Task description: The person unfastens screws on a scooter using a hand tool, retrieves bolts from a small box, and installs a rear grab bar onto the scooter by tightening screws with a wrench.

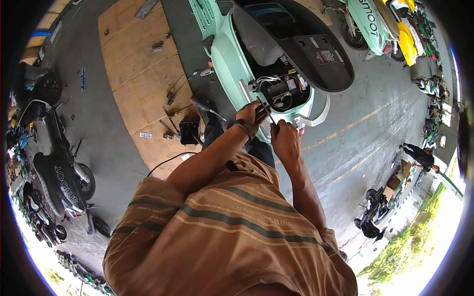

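Note:
A mint green scooter [229, 64] stands in front of me with its dark seat [316, 54] tilted up. Wires and parts show in the open rear compartment [282, 93]. My right hand [286, 139] is closed on the end of a thin metal tool [269, 114] at the scooter's tail. My left hand [250, 114] is beside the tool's other end, with its fingers bent at the scooter's edge; what they hold, if anything, is too small to make out. A silver grab rail [316, 114] sits right of my right hand.
Cardboard [138, 74] lies on the floor at the left, with a screwdriver [207, 107], a black box-shaped part [189, 131] and several tools. A black scooter [54, 167] stands far left, another green one [365, 24] at upper right. A person [419, 156] is far right.

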Motion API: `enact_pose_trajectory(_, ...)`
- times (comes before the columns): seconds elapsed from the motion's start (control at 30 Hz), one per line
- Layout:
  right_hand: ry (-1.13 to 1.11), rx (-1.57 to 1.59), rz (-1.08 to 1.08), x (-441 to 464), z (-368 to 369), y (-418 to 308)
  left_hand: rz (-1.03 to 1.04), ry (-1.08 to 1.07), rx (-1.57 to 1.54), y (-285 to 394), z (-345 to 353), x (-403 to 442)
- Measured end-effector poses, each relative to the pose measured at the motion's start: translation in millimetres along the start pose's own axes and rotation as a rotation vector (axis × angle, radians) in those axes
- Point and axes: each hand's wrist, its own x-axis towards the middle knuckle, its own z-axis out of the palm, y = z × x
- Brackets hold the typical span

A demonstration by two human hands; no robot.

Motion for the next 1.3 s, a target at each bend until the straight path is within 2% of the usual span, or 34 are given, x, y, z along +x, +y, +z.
enact_pose_trajectory(0.03, -0.011, -0.019, -0.008, 13.9, 7.1, 3.5, 0.034, 0.081, -0.004, 0.3, -0.1, 14.8)
enact_pose_trajectory(0.17, -0.047, -0.059, -0.041, 64.5, 27.5, 13.9, 0.029, 0.124, 0.053, 10.9, 13.1, 31.1)
enact_pose_trajectory(0.3, -0.188, -0.16, 0.004, 104.5, 30.7, 6.1, -0.036, 0.112, 0.118, 14.5, 15.7, 48.4)
enact_pose_trajectory(0.57, -0.352, -0.317, 0.008, 136.5, 13.8, -23.5, -0.08, 0.138, 0.073, 19.0, 19.2, 53.8)
enact_pose_trajectory(0.7, -0.36, -0.359, -0.011, 140.9, 22.3, -29.9, -0.062, 0.114, -0.002, 21.8, 12.3, 60.9)
enact_pose_trajectory(0.77, -0.306, -0.37, -0.068, 138.5, 24.2, -32.7, -0.027, 0.119, 0.158, 30.6, 16.9, 33.8)
enact_pose_trajectory(0.83, -0.324, -0.406, -0.076, 140.4, 21.8, -36.4, 0.115, 0.153, 0.313, 25.8, -2.9, 25.8)
enact_pose_trajectory(0.9, -0.339, -0.439, -0.082, 142.7, 18.9, -41.4, 0.323, 0.441, 0.712, 16.1, -27.0, 51.5)
enact_pose_trajectory(0.93, -0.359, -0.458, -0.071, 143.8, 18.0, -44.8, 0.28, 0.469, 0.679, 19.8, -28.0, 58.6)
enact_pose_trajectory(0.97, -0.376, -0.476, -0.06, 145.7, 18.4, -47.5, 0.279, 0.467, 0.676, 24.2, -31.3, 64.1)
enact_pose_trajectory(1.03, -0.377, -0.487, -0.072, 151.4, 20.8, -46.1, 0.213, 0.192, 0.552, 30.2, -37.0, 69.1)
enact_pose_trajectory(1.3, -0.429, -0.519, -0.082, 160.6, 22.8, -44.3, 0.357, 0.246, 0.583, 16.5, -42.1, 83.4)
